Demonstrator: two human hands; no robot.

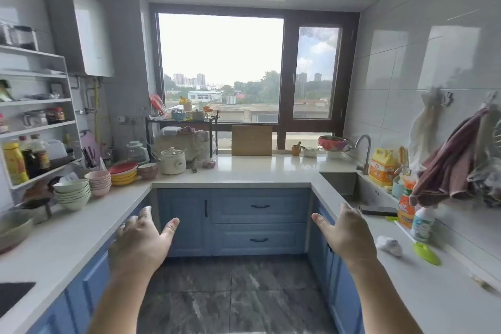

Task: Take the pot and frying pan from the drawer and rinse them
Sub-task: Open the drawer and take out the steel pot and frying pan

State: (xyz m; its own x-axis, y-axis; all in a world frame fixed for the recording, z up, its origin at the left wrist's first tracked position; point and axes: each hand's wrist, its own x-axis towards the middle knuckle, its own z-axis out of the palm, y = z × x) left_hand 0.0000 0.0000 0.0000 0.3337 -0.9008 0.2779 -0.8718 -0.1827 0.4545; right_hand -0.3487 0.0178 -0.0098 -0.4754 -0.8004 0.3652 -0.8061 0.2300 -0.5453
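Observation:
Two blue drawers, an upper one (259, 206) and a lower one (259, 240), sit closed in the cabinet front straight ahead, each with a dark handle. No pot or frying pan shows. My left hand (141, 241) hovers in the air in front of the left cabinets, fingers spread, holding nothing. My right hand (344, 233) hovers by the right cabinets, fingers relaxed and empty. The steel sink (341, 184) with its tap (364, 152) lies in the right counter.
Stacked bowls (72, 194) and plates (123, 172) crowd the left counter beside a white shelf rack (40, 122). Detergent bottles (382, 167) and hanging cloths (447, 165) line the right wall. A cutting board (251, 140) leans at the window. Grey tiled floor (233, 293) lies between the cabinets.

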